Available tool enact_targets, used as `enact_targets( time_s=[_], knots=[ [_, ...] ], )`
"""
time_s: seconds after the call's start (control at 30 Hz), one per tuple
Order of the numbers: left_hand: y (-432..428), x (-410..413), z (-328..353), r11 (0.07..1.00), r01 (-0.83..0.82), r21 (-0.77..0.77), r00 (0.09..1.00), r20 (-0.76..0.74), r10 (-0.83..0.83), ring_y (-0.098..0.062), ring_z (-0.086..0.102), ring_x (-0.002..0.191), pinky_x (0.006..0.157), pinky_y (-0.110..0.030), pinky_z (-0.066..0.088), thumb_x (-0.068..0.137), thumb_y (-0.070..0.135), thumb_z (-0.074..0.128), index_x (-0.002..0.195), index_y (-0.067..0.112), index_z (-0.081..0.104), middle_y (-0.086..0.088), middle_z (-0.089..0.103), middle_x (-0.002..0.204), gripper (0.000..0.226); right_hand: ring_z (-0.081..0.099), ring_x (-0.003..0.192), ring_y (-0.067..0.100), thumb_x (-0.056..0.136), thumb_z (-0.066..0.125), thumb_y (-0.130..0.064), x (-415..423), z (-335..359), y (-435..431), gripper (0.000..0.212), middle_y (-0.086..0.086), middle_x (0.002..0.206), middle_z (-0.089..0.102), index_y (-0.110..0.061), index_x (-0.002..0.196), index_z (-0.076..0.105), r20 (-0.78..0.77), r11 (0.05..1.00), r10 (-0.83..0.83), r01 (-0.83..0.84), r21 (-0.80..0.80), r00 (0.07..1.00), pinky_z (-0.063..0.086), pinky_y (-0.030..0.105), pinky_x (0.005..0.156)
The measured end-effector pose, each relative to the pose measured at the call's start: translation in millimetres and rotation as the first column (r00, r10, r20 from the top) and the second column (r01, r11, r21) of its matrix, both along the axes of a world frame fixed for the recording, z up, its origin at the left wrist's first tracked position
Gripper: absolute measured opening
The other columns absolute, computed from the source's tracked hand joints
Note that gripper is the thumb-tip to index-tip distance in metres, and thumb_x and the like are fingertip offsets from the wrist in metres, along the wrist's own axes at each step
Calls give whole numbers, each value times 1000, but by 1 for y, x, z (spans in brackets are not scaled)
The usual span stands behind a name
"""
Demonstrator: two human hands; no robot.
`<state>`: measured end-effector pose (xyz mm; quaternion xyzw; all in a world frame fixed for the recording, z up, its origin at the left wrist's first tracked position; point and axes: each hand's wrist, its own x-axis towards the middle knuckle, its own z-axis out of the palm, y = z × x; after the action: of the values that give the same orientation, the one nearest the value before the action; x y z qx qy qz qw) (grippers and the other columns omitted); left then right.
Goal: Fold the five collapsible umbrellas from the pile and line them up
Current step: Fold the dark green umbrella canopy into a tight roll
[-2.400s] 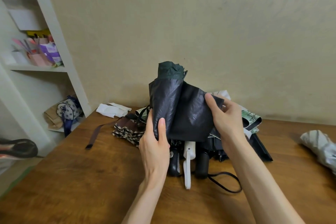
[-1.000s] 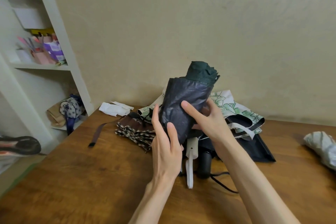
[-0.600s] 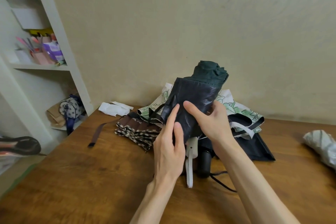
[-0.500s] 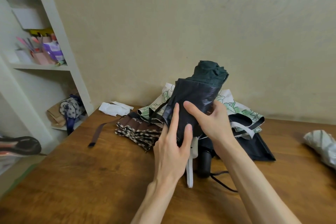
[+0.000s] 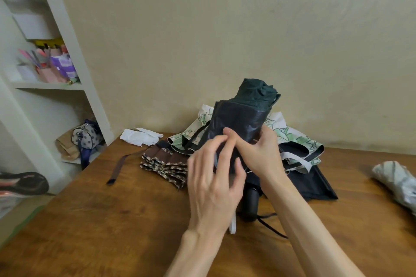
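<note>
I hold a rolled dark umbrella upright above the pile, its green top bunched at the upper end. My right hand grips its lower part from the right. My left hand hovers in front with loosely curved, blurred fingers, the fingertips by the fabric and my right thumb. A thin black strap hangs off the umbrella's left side. Below lie a brown patterned umbrella, a green-and-white floral one and a black one. A silver folded umbrella lies apart at the right.
The wooden table meets a beige wall at the back. White crumpled paper lies at the back left. A white shelf unit stands to the left with a small patterned bag. A shoe lies at the far left.
The loose flap has been wrapped around the umbrella, which now tilts right. My left hand has lifted from lying flat on the fabric, and its fingers have curved.
</note>
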<state>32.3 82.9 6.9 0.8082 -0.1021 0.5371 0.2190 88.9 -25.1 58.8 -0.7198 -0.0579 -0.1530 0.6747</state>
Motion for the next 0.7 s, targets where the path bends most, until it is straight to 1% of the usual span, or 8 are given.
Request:
enact_targets(
  time_s=[0.13, 0.23, 0.33, 0.4, 0.47, 0.53, 0.6, 0.7],
  knots=[
    [-4, 7, -9, 1000, -30, -2, 972, -232, 29, -24, 49, 145, 120, -39, 42, 104, 43, 56, 161, 5, 38, -11, 49, 156, 70, 79, 92, 11, 89, 86, -24, -6, 5, -1, 18, -3, 95, 82, -14, 101, 76, -53, 982, 147, -139, 131, 988, 63, 30, 80],
    [-2, 8, -8, 997, -33, -63, 965, -263, 15, -26, 53, 143, 107, -44, 55, 106, 47, 57, 160, 9, 42, -9, 49, 158, 67, 78, 100, 13, 94, 81, -26, -10, 7, -1, 20, -1, 102, 82, -14, 109, 76, -91, 964, 230, -214, 157, 969, 64, 38, 89],
    [7, 8, -6, 993, -11, -120, 945, -325, -29, -26, 75, 108, 73, -37, 63, 97, 47, 71, 156, 16, 45, -7, 65, 143, 71, 77, 108, 20, 101, 70, -34, -10, 10, -5, 25, 3, 110, 81, -14, 116, 75, -121, 941, 327, -312, 132, 937, 62, 50, 97],
    [12, 9, -4, 975, 21, -220, 941, -326, -93, -17, 77, 92, 70, -25, 59, 95, 45, 75, 154, 22, 47, -1, 75, 125, 68, 77, 109, 28, 106, 61, -36, -9, 12, -8, 32, 10, 113, 80, -10, 120, 75, -123, 900, 431, -416, 129, 894, 62, 46, 96],
    [14, 7, 3, 892, 108, -440, 922, -291, -255, 2, 72, 95, 76, -7, 52, 94, 44, 75, 147, 29, 50, 16, 73, 114, 60, 78, 105, 31, 108, 58, -30, -7, 16, -13, 33, 15, 110, 80, -5, 118, 76, -78, 886, 458, -447, 120, 886, 63, 40, 94],
    [14, 8, 5, 746, 195, -637, 882, -218, -417, 5, 70, 100, 81, -11, 55, 92, 45, 72, 139, 31, 54, 23, 71, 112, 53, 78, 90, 26, 108, 59, -20, -3, 20, -19, 25, 17, 101, 80, -5, 111, 79, 17, 939, 307, -306, 155, 952, 64, 35, 82],
    [16, 11, 4, 644, 222, -732, 853, -175, -493, -12, 74, 93, 83, -36, 64, 90, 49, 72, 136, 30, 58, 13, 74, 109, 51, 72, 79, 15, 105, 63, -12, 4, 20, -32, 19, 11, 90, 79, -14, 99, 81, 107, 989, 6, -21, 143, 994, 58, 29, 71],
    [20, 16, 0, 593, 215, -776, 831, -174, -528, -40, 71, 85, 78, -56, 64, 88, 57, 72, 134, 36, 57, 3, 74, 111, 53, 65, 106, 5, 96, 76, -30, 14, 11, -52, 12, -10, 109, 70, -34, 108, 75, 167, 966, -184, 210, -149, 968, 52, 29, 88]
  ],
)
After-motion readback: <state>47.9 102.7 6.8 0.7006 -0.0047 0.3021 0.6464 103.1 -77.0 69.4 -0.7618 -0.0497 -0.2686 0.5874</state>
